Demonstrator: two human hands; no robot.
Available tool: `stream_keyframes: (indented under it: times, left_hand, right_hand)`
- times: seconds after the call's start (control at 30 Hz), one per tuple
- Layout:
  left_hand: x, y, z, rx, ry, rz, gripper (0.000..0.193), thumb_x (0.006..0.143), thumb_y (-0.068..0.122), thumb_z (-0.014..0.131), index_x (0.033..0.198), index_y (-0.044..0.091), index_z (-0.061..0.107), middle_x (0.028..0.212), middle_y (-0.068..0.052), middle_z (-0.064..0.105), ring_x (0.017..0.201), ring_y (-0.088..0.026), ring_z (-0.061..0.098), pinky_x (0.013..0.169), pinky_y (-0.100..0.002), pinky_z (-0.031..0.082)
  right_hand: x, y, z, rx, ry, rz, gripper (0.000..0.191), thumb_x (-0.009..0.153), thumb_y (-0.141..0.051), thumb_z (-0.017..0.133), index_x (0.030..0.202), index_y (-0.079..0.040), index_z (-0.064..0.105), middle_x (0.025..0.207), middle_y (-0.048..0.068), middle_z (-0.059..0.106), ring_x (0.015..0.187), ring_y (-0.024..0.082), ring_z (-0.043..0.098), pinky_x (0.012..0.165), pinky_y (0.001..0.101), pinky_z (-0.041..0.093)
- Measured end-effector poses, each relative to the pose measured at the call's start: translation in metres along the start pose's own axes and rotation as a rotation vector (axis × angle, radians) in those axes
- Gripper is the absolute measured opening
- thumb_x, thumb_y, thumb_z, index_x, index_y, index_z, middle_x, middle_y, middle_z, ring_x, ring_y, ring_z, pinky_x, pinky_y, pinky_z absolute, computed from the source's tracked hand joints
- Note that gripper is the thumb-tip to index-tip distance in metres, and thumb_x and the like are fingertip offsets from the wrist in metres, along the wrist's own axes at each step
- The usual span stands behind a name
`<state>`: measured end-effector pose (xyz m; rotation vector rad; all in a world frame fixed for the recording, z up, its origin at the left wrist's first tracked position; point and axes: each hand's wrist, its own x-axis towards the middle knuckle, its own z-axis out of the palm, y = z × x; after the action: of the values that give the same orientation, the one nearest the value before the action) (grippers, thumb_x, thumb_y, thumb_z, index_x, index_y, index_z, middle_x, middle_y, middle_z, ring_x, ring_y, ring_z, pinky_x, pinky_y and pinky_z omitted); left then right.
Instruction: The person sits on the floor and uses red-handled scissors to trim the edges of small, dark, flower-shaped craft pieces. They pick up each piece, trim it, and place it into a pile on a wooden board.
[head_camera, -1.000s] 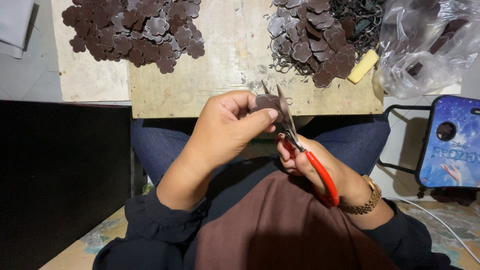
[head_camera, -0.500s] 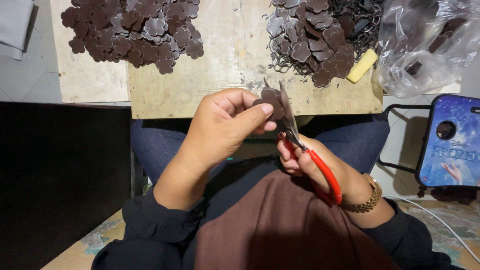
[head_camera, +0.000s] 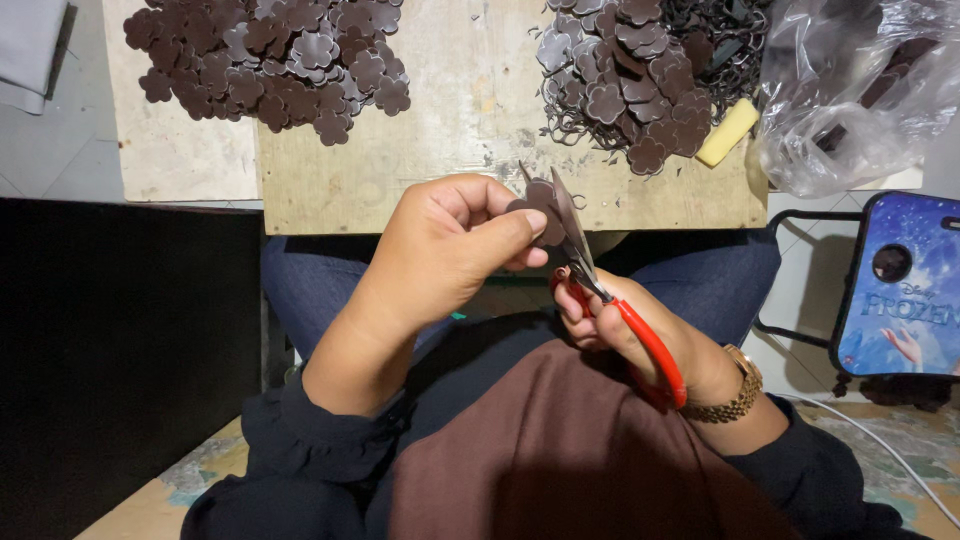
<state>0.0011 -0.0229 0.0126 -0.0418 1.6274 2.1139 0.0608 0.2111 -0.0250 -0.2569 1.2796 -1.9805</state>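
Note:
My left hand (head_camera: 440, 250) pinches a small dark brown flower-shaped piece (head_camera: 541, 203) between thumb and fingers, above my lap. My right hand (head_camera: 640, 335) grips red-handled scissors (head_camera: 600, 290). Their metal blades point up and away, and they meet the edge of the flower piece. A gold-coloured watch band sits on my right wrist.
A wooden board (head_camera: 450, 150) lies ahead of my knees. A heap of cut brown flower shapes (head_camera: 270, 55) lies at its far left, a heap of uncut pieces and trimmings (head_camera: 640, 70) at far right. A yellow block (head_camera: 728, 132), a clear plastic bag (head_camera: 860, 90) and a blue stool (head_camera: 900, 290) are at right.
The flower piece has turned slightly in my left fingers, and the scissors have shifted a little along its edge. Both hands stay in the same place.

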Motion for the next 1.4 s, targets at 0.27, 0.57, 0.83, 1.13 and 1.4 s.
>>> stream_keyframes:
  times: [0.27, 0.57, 0.83, 1.13, 1.4]
  left_hand:
    - [0.003, -0.003, -0.004, -0.046, -0.021, -0.017, 0.012, 0.096, 0.009, 0.071, 0.089, 0.000, 0.069, 0.083, -0.003, 0.072, 0.074, -0.009, 0.072, 0.067, -0.022, 0.058]
    - [0.006, -0.006, -0.003, -0.025, -0.016, -0.013, 0.012, 0.095, 0.009, 0.072, 0.089, 0.000, 0.068, 0.082, -0.003, 0.072, 0.073, -0.008, 0.070, 0.066, -0.021, 0.058]
    - [0.006, -0.011, 0.000, 0.028, -0.025, 0.084, 0.009, 0.096, 0.007, 0.072, 0.093, -0.001, 0.068, 0.086, -0.004, 0.072, 0.076, -0.007, 0.068, 0.069, -0.021, 0.057]
    - [0.006, -0.014, 0.008, -0.147, -0.027, 0.050, 0.008, 0.095, 0.000, 0.069, 0.100, -0.003, 0.064, 0.090, -0.005, 0.070, 0.076, -0.009, 0.069, 0.072, -0.025, 0.061]
    - [0.006, -0.015, 0.011, -0.150, -0.036, 0.089, 0.009, 0.096, -0.002, 0.068, 0.104, -0.003, 0.063, 0.093, -0.006, 0.070, 0.078, -0.009, 0.068, 0.074, -0.025, 0.060]
  right_hand:
    - [-0.001, -0.006, 0.002, -0.073, 0.023, 0.013, 0.063, 0.096, -0.070, 0.056, 0.101, -0.008, 0.048, 0.080, -0.004, 0.037, 0.072, 0.008, 0.030, 0.062, 0.0233, 0.031]
    - [0.003, -0.003, -0.004, -0.131, -0.042, -0.039, 0.063, 0.098, -0.069, 0.055, 0.105, -0.006, 0.047, 0.079, -0.005, 0.036, 0.071, 0.008, 0.029, 0.061, 0.0229, 0.030]
    - [0.004, 0.002, -0.004, -0.075, -0.073, -0.059, 0.064, 0.098, -0.065, 0.059, 0.109, -0.004, 0.046, 0.082, -0.004, 0.035, 0.071, 0.008, 0.028, 0.061, 0.0226, 0.029]
    - [0.004, 0.008, -0.004, 0.024, -0.056, -0.046, 0.066, 0.097, -0.067, 0.059, 0.109, -0.004, 0.044, 0.084, -0.004, 0.033, 0.073, 0.008, 0.028, 0.064, 0.0232, 0.031]
    - [0.004, 0.007, -0.002, -0.032, -0.024, -0.068, 0.073, 0.097, -0.070, 0.054, 0.123, -0.002, 0.045, 0.087, -0.002, 0.038, 0.076, 0.009, 0.034, 0.067, 0.0248, 0.036]
